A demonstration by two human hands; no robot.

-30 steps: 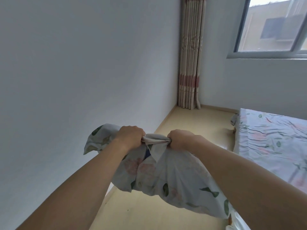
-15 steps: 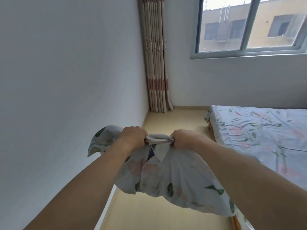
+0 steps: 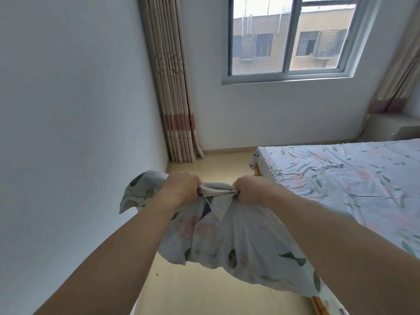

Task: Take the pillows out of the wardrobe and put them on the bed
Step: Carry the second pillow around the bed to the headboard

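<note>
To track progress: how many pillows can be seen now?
1: the pillow held in both hands, left hand and right hand, above the floor. None on the bed.

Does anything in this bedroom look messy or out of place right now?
Only small things. The bed sheet is creased, and it carries no pillows yet. The pillow hangs in the air, bunched at its top edge in the left hand and right hand, with something dark blue showing through a gap in its cover. Nothing looks spilled or broken.

The view is swinging right, so more of the bed [image 3: 341, 178] is showing to the right of the right hand's fingers [image 3: 244, 189]. The window [image 3: 288, 39] is now sitting whole above the fingers, and a bedside cabinet [image 3: 391, 128] is coming in far right.
</note>
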